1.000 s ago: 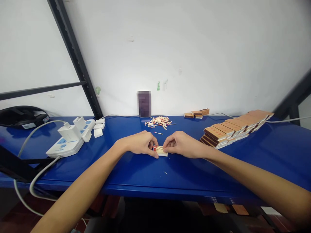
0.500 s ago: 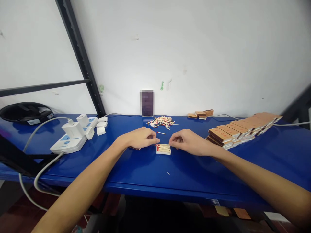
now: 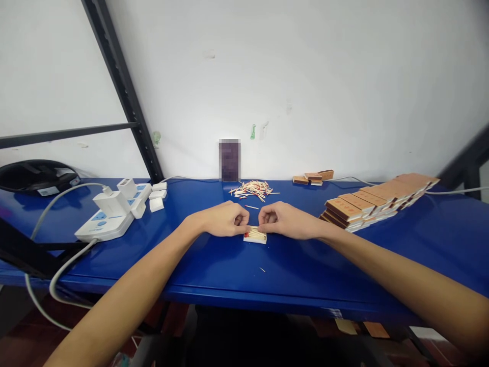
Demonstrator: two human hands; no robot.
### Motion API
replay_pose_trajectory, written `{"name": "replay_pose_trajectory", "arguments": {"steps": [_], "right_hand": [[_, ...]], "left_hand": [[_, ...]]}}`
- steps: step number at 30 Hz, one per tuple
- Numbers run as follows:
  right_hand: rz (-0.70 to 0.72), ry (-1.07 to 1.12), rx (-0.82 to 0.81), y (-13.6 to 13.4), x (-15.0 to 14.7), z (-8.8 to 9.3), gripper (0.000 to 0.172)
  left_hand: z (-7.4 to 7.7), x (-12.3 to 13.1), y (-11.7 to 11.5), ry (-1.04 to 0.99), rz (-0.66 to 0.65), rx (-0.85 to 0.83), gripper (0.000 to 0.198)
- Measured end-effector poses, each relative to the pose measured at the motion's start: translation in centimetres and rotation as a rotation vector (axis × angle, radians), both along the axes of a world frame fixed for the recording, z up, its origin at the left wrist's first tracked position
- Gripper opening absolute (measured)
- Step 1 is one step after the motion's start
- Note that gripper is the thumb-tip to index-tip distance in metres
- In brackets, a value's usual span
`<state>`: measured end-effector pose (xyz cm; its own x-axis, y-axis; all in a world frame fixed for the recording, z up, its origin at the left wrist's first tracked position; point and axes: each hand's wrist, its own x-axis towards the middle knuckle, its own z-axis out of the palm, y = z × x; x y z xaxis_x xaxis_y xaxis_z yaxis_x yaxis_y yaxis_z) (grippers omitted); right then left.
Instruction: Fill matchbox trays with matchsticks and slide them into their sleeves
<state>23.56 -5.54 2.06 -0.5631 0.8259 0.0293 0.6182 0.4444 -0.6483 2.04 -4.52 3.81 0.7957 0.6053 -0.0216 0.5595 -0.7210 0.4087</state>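
Note:
A small white matchbox tray [image 3: 255, 241] filled with red-tipped matches [image 3: 255, 234] lies between my hands. Curled fingers of my left hand [image 3: 228, 219] bring the thumb tip over the tray's left upper part. From the other side my right hand [image 3: 286, 220] is closed in a pinch, its fingertips over the right part of the matches. Both hands seem to touch the matches; whether a match is pinched in either is too small to tell. One loose match [image 3: 251, 207] is just behind them, and a heap of loose matches [image 3: 255, 190] lies further back.
Stacked matchboxes [image 3: 346, 206] stand at right, with a few more matchboxes [image 3: 313, 178] by the wall. On the left are a white power strip [image 3: 103, 224] with plugs, cables and a black shelf post [image 3: 126, 92]. A thin splinter [image 3: 262, 269] lies near the blue table's [image 3: 214, 270] front.
My hands have come closer together, their fingertips now over the tray instead of at its sides. The brown edge seen under my left hand is now hidden. The view has shifted slightly.

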Motion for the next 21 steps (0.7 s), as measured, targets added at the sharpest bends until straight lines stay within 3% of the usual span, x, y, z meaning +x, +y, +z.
{"name": "replay_pose_trajectory", "arguments": {"steps": [5, 7, 9, 11, 16, 19, 21], "right_hand": [[-0.096, 0.016, 0.307, -0.2, -1.3, 1.3, 0.014], [-0.12, 0.053, 0.441, -0.2, -2.1, 2.2, 0.016], [-0.117, 0.064, 0.525, 0.2, -2.7, 3.1, 0.02], [-0.044, -0.013, 0.495, 1.2, -3.3, 3.8, 0.023], [0.273, -0.362, 0.213, 4.0, -5.5, 4.1, 0.043], [0.319, -0.409, 0.179, 4.1, -8.5, 3.7, 0.06], [0.303, -0.46, 0.202, 3.7, -10.8, 3.8, 0.061]], "left_hand": [[0.4, 0.1, -0.3, -0.011, 0.048, 0.116, 0.038], [0.2, 0.4, -0.6, 0.014, 0.023, 0.153, 0.048], [-0.2, 1.1, -1.1, 0.032, -0.034, 0.179, 0.046], [-0.8, 2.0, -1.8, 0.021, -0.086, 0.208, 0.039], [-1.7, 3.7, -3.3, -0.02, -0.178, 0.264, 0.038], [-1.8, 3.9, -3.6, -0.018, -0.19, 0.256, 0.039], [-2.0, 3.8, -3.6, -0.027, -0.182, 0.255, 0.041]]}}
